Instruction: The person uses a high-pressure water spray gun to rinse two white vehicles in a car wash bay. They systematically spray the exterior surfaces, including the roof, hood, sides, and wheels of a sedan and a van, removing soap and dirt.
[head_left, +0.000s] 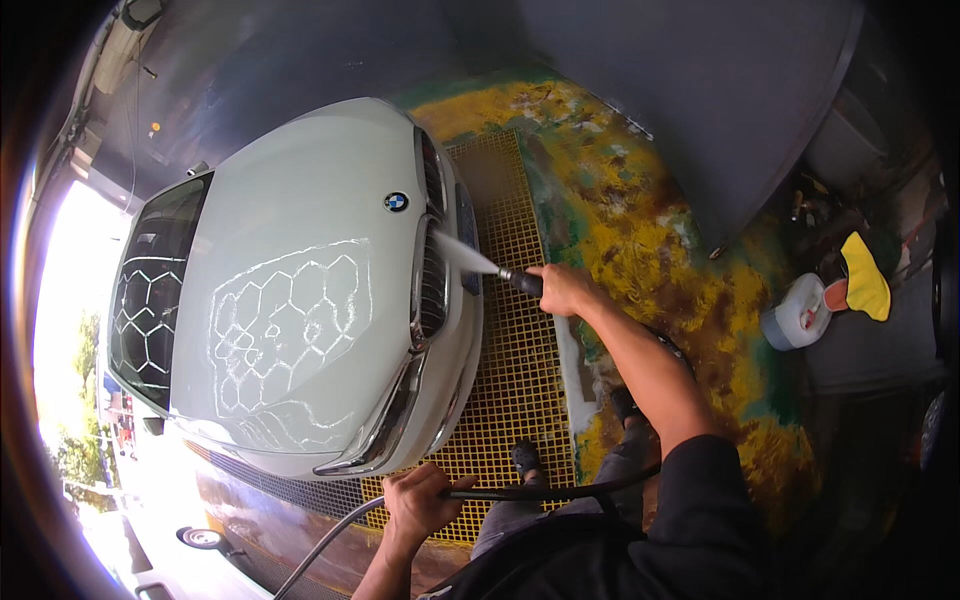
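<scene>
My right hand (568, 289) grips the black handle of a spray lance (525, 282), and a white fan of water (465, 253) leaves its nozzle towards the kidney grille (433, 289) of a white BMW car (300, 195). Closer to my body, my left hand (422, 498) is closed around a black hose (525, 493), which passes behind my right arm on one side and drops away at the lower left on the other. The car's hood reflects a honeycomb pattern of lights, as does its windshield (150, 300).
Yellow floor grating (517, 375) lies between the car and my feet, beside a stained yellow, green and brown floor (622, 217). At the right are a plastic jug (795, 315) and a yellow cloth (866, 277). Another white vehicle (180, 566) stands lower left.
</scene>
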